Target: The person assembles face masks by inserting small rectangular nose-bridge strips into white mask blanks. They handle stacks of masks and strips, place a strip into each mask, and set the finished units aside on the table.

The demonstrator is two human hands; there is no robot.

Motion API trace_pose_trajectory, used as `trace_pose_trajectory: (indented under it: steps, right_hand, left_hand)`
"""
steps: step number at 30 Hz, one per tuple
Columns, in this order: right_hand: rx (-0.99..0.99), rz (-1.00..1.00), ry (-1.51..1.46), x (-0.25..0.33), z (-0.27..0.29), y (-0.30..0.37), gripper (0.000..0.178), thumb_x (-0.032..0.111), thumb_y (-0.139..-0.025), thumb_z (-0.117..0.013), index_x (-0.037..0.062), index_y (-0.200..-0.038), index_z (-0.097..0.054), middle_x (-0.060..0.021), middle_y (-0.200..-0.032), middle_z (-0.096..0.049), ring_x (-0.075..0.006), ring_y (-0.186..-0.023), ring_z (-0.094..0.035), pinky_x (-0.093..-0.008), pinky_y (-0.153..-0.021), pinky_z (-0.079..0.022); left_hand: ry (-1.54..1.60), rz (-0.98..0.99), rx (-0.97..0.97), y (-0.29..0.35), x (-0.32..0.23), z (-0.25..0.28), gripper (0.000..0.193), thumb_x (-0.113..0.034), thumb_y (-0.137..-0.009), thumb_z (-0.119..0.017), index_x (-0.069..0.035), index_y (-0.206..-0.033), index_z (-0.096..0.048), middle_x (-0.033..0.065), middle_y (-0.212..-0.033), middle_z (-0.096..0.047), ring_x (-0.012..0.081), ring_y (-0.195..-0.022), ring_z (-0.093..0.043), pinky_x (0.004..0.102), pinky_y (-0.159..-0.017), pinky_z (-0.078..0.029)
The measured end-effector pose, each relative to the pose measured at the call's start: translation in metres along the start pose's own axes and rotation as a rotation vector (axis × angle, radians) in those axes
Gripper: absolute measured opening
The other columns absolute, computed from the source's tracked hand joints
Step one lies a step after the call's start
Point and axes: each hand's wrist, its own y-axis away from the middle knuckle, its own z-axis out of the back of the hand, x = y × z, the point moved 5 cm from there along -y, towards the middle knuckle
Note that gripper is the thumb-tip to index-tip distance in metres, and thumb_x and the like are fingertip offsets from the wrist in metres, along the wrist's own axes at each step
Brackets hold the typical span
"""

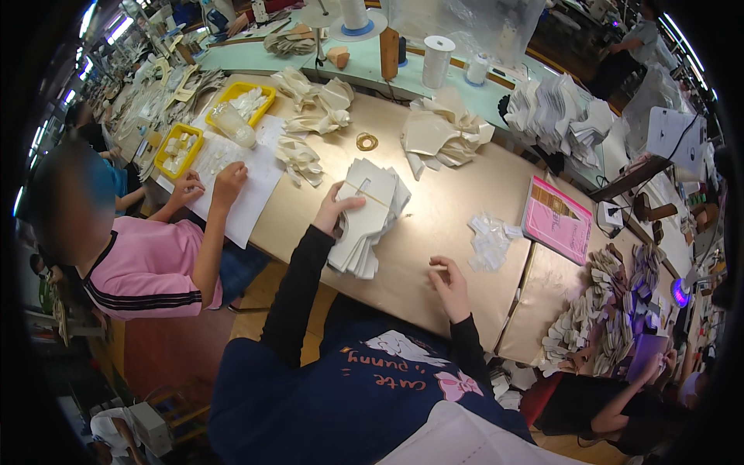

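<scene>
My left hand (333,211) grips a thick stack of off-white cut pieces (370,232) by its left side, thumb on top. A thin tan rubber band (376,198) runs across the upper part of that stack. Over the table's near side, to the right of the stack, my right hand (449,288) is held with its fingers loosely bent and apart, holding nothing. A small heap of clear plastic-like pieces (490,242) lies beyond it to the right. Loose rubber bands (366,141) sit on the table past the stack.
Bundles of cream pieces (446,132) lie at the far side, near thread cones (439,62). A pink notebook (556,219) is at the right. On the left, a person in pink works over white paper (260,182) beside yellow trays (180,149). More bundles (597,310) fill the right-hand table.
</scene>
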Motion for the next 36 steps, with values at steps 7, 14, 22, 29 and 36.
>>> trace_pose_trajectory:
  steps: [7,14,22,29,36]
  right_hand:
    - [-0.127,0.312,0.437,-0.015,-0.004,0.021,0.010,0.001,-0.090,-0.063,0.0010,-0.100,-0.065,-0.0110,-0.106,-0.061,-0.0224,-0.083,-0.063,-0.0286,-0.073,-0.052]
    - [-0.197,0.281,0.425,-0.012,-0.005,0.020,0.011,0.000,-0.090,-0.062,0.0019,-0.101,-0.066,-0.0101,-0.101,-0.064,-0.0224,-0.078,-0.064,-0.0302,-0.068,-0.052]
    - [-0.244,0.300,0.393,-0.010,-0.003,0.019,0.006,0.000,-0.090,-0.064,0.0007,-0.095,-0.067,-0.0100,-0.096,-0.066,-0.0210,-0.078,-0.065,-0.0287,-0.067,-0.053]
    - [-0.253,0.269,0.397,-0.007,-0.001,0.020,0.006,-0.001,-0.089,-0.064,0.0004,-0.095,-0.067,-0.0117,-0.095,-0.067,-0.0231,-0.079,-0.066,-0.0300,-0.068,-0.053]
    - [-0.243,0.257,0.360,-0.008,-0.001,0.019,0.008,-0.002,-0.090,-0.063,-0.0003,-0.097,-0.066,-0.0125,-0.096,-0.067,-0.0251,-0.078,-0.066,-0.0307,-0.068,-0.053]
  left_hand:
    - [-0.022,0.034,0.058,-0.105,-0.044,0.009,0.061,-0.031,-0.081,-0.076,0.002,-0.127,-0.057,0.0151,-0.109,-0.069,0.0231,-0.093,-0.070,0.0348,-0.081,-0.057]
    - [-0.125,0.065,0.091,-0.244,-0.089,0.008,0.052,-0.037,-0.080,-0.079,-0.004,-0.118,-0.066,0.0063,-0.099,-0.073,0.0179,-0.081,-0.070,0.0295,-0.070,-0.055]
    - [-0.027,0.052,0.151,-0.323,-0.075,0.003,0.053,-0.033,-0.081,-0.079,0.000,-0.119,-0.064,0.0084,-0.098,-0.073,0.0193,-0.079,-0.070,0.0291,-0.069,-0.055]
    - [-0.111,0.159,0.099,-0.348,-0.047,0.016,0.055,-0.033,-0.083,-0.078,0.002,-0.122,-0.062,0.0109,-0.104,-0.072,0.0204,-0.085,-0.071,0.0297,-0.073,-0.057]
    - [-1.257,-0.481,-0.453,-0.281,-0.099,-0.009,0.064,-0.038,-0.078,-0.078,-0.005,-0.129,-0.056,0.0185,-0.125,-0.061,0.0320,-0.116,-0.060,0.0401,-0.090,-0.051]
